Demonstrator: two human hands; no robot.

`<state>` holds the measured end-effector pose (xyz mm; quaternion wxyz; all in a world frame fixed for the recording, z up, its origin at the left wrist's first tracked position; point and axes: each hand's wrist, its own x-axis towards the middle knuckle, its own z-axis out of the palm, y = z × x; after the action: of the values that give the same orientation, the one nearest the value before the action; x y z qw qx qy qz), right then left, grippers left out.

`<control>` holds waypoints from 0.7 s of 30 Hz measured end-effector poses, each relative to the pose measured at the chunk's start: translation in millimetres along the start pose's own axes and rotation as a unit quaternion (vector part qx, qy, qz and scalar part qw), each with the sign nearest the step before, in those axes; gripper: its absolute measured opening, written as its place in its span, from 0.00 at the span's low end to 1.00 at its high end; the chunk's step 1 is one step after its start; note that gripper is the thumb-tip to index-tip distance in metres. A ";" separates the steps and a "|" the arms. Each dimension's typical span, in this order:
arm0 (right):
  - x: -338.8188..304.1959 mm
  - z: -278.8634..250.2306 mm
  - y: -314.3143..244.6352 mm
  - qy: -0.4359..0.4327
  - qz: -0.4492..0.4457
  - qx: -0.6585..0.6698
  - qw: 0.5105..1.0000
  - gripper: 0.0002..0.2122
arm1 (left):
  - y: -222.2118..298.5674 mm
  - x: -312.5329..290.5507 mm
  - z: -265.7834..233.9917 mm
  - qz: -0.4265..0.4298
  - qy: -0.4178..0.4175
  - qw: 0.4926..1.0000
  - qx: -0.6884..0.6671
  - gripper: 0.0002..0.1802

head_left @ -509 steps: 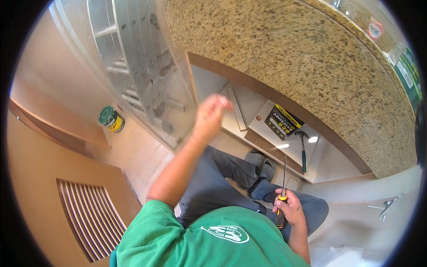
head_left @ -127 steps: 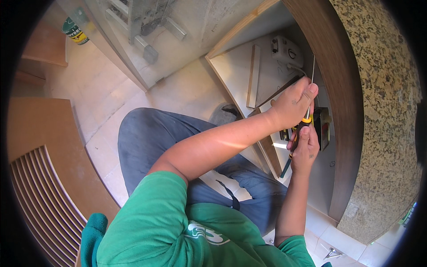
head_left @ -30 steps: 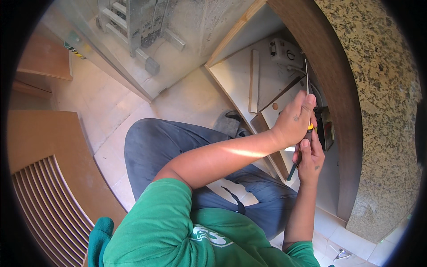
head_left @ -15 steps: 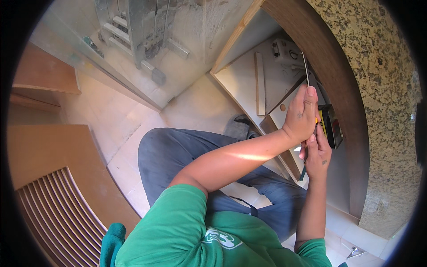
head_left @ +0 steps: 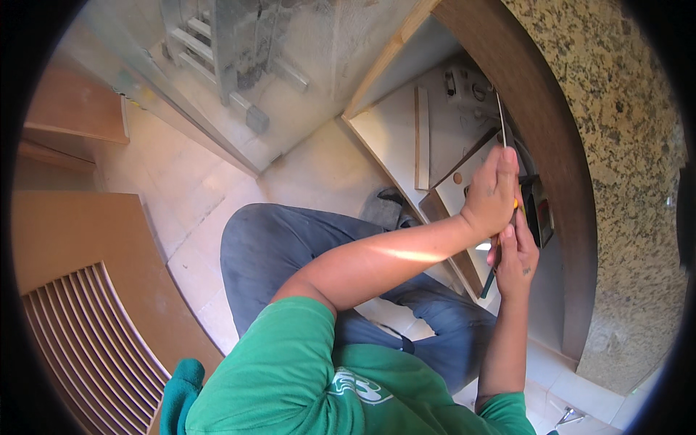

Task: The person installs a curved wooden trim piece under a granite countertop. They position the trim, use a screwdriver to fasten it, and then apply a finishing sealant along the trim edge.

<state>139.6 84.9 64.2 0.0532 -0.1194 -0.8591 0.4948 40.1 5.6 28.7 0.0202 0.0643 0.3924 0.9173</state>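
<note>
A screwdriver [head_left: 502,123] with a long thin metal shaft points up and away, under the curved brown wooden edge of the counter. My left hand [head_left: 493,190] is closed around the tool where the shaft leaves the fingers. Just below it, my right hand [head_left: 516,257] is closed on the handle end, where a bit of yellow shows between the hands. Most of the handle is hidden by my fingers. Under the right hand a dark green rod-like piece [head_left: 489,283] sticks out; I cannot tell what it belongs to. A black box-like thing [head_left: 538,210] is right behind the hands.
A speckled stone countertop [head_left: 631,167] with a curved brown wooden apron [head_left: 558,116] runs along the right. Inside the cabinet lie a wooden strip [head_left: 422,138] and a whitish fixture [head_left: 467,87]. A glass panel [head_left: 304,43], a ladder [head_left: 196,47] and a slatted wooden door [head_left: 94,319] stand leftward.
Both hands and the screwdriver have shifted very slightly, keeping their grip. The view has moved a little, and more of the dark green piece shows below the right hand.
</note>
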 end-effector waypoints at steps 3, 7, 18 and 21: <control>0.9 -3.6 -4.2 -0.004 0.003 -0.008 1.000 0.25 | 6.3 10.5 -2.4 0.006 0.000 1.000 -0.001 0.32; 8.4 9.8 -11.9 0.017 0.008 -0.002 1.000 0.25 | 9.6 15.2 -5.2 -0.006 0.016 1.000 0.005 0.32; 25.4 28.1 -40.1 -0.021 0.024 0.011 0.999 0.27 | 28.0 34.9 -22.0 -0.006 0.023 1.000 -0.012 0.32; 14.5 15.9 -21.7 -0.028 0.033 -0.012 0.999 0.26 | 13.8 20.5 -24.6 -0.016 0.005 1.000 -0.009 0.31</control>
<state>119.0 64.9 74.5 0.0113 -0.1342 -0.8615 0.4895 16.8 -19.8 24.0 0.0333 0.0529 0.3849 0.9208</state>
